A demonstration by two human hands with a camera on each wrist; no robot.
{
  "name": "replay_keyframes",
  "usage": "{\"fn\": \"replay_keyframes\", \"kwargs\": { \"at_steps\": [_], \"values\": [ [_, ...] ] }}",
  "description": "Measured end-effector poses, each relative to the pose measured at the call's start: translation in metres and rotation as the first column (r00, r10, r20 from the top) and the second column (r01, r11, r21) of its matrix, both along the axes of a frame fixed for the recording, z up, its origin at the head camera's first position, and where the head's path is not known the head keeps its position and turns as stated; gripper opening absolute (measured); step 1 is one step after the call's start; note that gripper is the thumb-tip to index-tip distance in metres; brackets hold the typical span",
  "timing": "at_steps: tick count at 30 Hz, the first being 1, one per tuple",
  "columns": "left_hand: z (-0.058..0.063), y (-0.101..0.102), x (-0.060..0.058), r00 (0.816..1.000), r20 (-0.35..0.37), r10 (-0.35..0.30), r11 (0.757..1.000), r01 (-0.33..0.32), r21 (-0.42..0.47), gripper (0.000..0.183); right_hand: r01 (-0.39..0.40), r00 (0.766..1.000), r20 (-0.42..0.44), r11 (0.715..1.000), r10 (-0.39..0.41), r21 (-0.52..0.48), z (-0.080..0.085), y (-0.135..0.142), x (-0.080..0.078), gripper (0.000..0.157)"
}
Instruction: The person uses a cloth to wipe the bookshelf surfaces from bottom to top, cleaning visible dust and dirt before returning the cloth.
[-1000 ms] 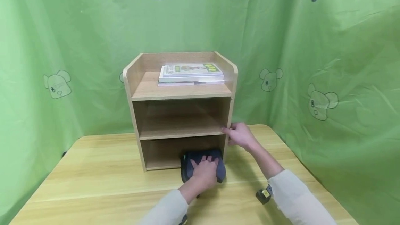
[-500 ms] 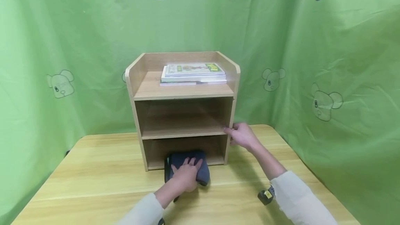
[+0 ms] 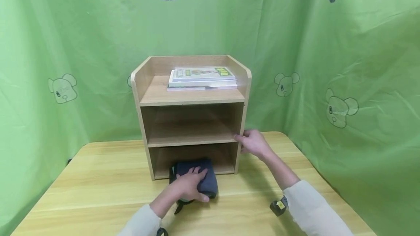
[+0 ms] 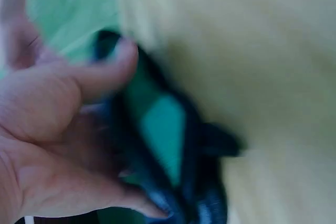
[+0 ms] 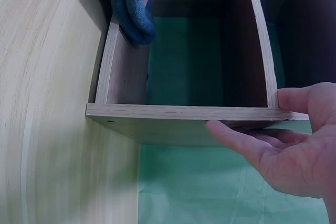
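Observation:
A dark blue cloth (image 3: 209,183) with black edging and a green patch lies over the front edge of the lowest shelf of a wooden shelf unit (image 3: 191,99). My left hand (image 3: 188,185) rests on this cloth with its fingers spread and its thumb out to the side. Blur in the left wrist view softens the cloth's black rim (image 4: 184,129). At the right side panel (image 5: 184,112), my right hand (image 5: 286,153) grips the unit, thumb at the front by the middle shelf and fingers behind the panel.
Several books (image 3: 202,78) lie stacked on the top shelf. The unit stands on a light wooden table (image 3: 98,188). Green curtains (image 3: 98,28) hang behind and to both sides.
My left hand and the cloth have moved left along the lowest shelf, mostly in the first half second. The left thumb has swung outward. My right hand stays on the side panel.

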State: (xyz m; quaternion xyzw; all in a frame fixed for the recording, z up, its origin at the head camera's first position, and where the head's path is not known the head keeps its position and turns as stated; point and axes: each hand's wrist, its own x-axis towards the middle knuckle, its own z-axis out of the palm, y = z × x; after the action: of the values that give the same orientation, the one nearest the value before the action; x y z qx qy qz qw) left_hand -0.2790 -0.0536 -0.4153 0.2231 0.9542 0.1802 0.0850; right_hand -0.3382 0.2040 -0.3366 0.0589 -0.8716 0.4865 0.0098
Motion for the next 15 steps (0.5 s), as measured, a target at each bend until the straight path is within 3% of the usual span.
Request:
{"fn": "replay_keyframes", "kwargs": {
  "at_steps": [3,5,8,9,11,13,15],
  "values": [
    [0.015,-0.015,-0.002,1.000,0.014,0.007,0.992,-0.009,0.123,0.083,-0.008,1.000,-0.005,1.000,0.008,0.011,-0.002,-0.001,0.001,0.044],
    [0.027,-0.026,-0.004,0.999,-0.029,0.046,0.976,-0.039,0.212,0.071,-0.011,1.000,-0.005,1.000,0.011,0.009,-0.003,-0.002,0.001,0.044],
    [0.047,-0.043,-0.006,0.984,-0.116,0.136,0.930,-0.087,0.356,0.046,-0.015,1.000,-0.007,1.000,0.015,0.000,-0.002,-0.002,0.000,0.044],
    [0.055,-0.049,-0.006,0.976,-0.134,0.174,0.905,-0.105,0.412,0.039,-0.012,1.000,-0.008,1.000,0.012,-0.003,-0.002,-0.002,0.000,0.043],
    [0.067,-0.061,-0.007,0.956,-0.157,0.247,0.832,-0.126,0.540,0.031,-0.012,1.000,-0.011,1.000,0.012,-0.007,-0.001,-0.001,0.000,0.043],
    [0.078,-0.073,-0.006,0.934,-0.141,0.329,0.720,-0.152,0.677,0.032,-0.018,1.000,-0.017,1.000,0.018,-0.007,-0.001,-0.001,0.000,0.043],
    [0.085,-0.084,-0.007,0.891,-0.135,0.434,0.604,-0.176,0.778,0.035,-0.011,1.000,-0.015,1.000,0.011,-0.006,-0.001,-0.001,0.000,0.042]
  ]
}}
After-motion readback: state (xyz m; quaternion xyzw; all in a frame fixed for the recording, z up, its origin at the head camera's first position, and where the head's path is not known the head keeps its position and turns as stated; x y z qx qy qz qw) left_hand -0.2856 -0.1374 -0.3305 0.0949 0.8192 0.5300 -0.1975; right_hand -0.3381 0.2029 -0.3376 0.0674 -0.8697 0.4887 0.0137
